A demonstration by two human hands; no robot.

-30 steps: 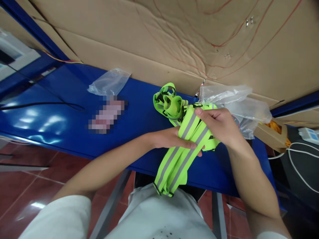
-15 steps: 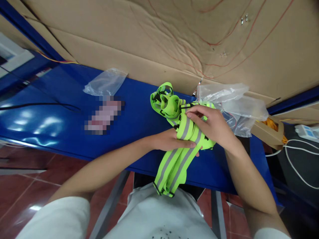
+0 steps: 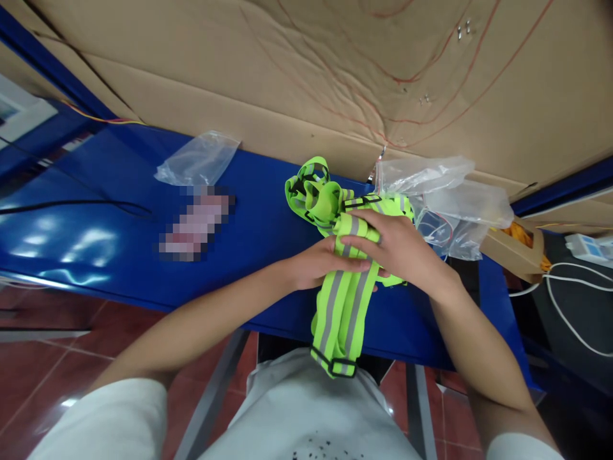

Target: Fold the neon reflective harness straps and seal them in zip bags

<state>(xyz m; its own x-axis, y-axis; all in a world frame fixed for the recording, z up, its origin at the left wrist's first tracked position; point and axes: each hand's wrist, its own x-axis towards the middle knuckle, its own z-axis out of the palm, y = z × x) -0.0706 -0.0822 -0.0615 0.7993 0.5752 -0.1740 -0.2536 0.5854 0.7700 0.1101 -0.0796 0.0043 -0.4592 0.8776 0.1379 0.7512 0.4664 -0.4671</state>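
Note:
Both my hands grip a neon-green reflective strap [image 3: 343,294] with grey stripes, gathered in folds. My left hand [image 3: 318,263] closes round it from the left, thumb across the front. On the right, my right hand [image 3: 395,246] wraps the upper folds, its fingers pressed on them. The strap's lower end hangs past the table's front edge, with black buckles [image 3: 341,367] at the bottom. Behind my hands lies a heap of more green reflective straps [image 3: 320,198], with another black buckle [image 3: 363,203] showing on it.
Clear plastic bags [image 3: 435,182] lie right of the straps on the blue table [image 3: 239,217]. Another clear bag [image 3: 201,158] and a blurred-out pink item [image 3: 197,223] are at left. A cardboard panel [image 3: 191,96] stands behind. An open carton [image 3: 514,252] sits at right.
My right hand has come down from pinching the top fold to wrapping round the bundle. The strap's hanging end has swung slightly right, and its folds lie more evenly together.

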